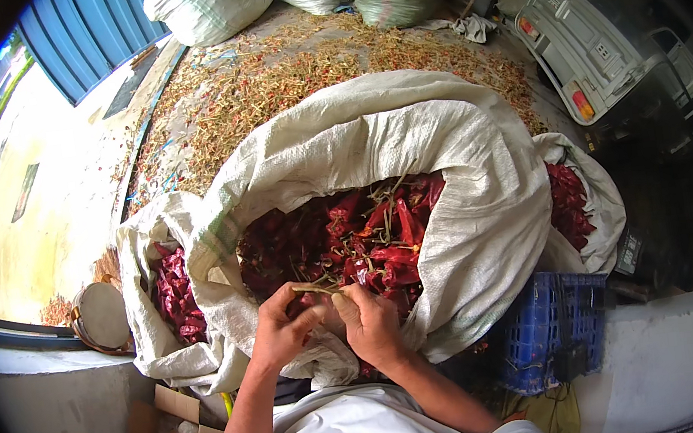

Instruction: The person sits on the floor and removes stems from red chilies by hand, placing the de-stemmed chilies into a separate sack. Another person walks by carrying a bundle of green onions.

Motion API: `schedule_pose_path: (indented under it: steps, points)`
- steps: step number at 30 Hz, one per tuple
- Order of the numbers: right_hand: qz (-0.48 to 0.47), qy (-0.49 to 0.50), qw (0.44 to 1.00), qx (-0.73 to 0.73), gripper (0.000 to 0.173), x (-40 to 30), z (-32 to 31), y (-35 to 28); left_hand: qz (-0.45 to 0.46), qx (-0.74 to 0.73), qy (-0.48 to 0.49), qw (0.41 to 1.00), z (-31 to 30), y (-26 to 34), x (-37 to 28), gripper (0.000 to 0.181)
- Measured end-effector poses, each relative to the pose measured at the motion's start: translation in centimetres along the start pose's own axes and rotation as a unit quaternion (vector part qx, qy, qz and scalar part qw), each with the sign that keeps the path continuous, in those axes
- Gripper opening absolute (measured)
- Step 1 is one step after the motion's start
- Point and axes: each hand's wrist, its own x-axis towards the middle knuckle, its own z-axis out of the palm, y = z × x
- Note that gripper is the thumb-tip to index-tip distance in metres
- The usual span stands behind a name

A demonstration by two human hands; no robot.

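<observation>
A large white woven sack [460, 137] with a rolled-down rim stands before me, partly filled with dried red chili peppers [349, 235]. Over its near edge, my left hand [287, 327] and my right hand [371, 330] pinch a thin dry stalk [313, 289] between them. The left fingers grip one end, and the right thumb and fingertips press on the other. More dry stalks [394, 207] lie on top of the peppers inside the sack. Whether a pepper hangs under my left palm, I cannot tell.
Smaller open sacks of red peppers flank the big one, a left sack [143, 306] and a right sack [604, 204]. A blue plastic crate [530, 337] sits at right. Stalk litter [283, 71] covers the floor behind. A three-wheeled cargo vehicle [598, 43] and several full sacks [217, 5] stand farther off.
</observation>
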Motion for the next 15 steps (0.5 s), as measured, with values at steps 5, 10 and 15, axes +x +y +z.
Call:
schedule_pose_path:
  steps: [5,10,15]
  points:
    - [-0.098,0.004,0.994,-0.042,0.020,0.3,-0.6,0.5,0.091,-0.029,-0.026,0.995,-0.4,-0.5,-0.4,0.012]
    - [-0.064,0.002,0.998,-0.005,0.018,0.4,-0.3,0.3,0.038,-0.053,-0.044,0.997,0.5,-0.6,-0.3,0.028]
    - [-0.089,0.043,0.995,-0.018,0.018,0.2,-0.4,-0.2,-0.006,0.012,-0.089,0.996,0.1,-0.2,0.1,0.031]
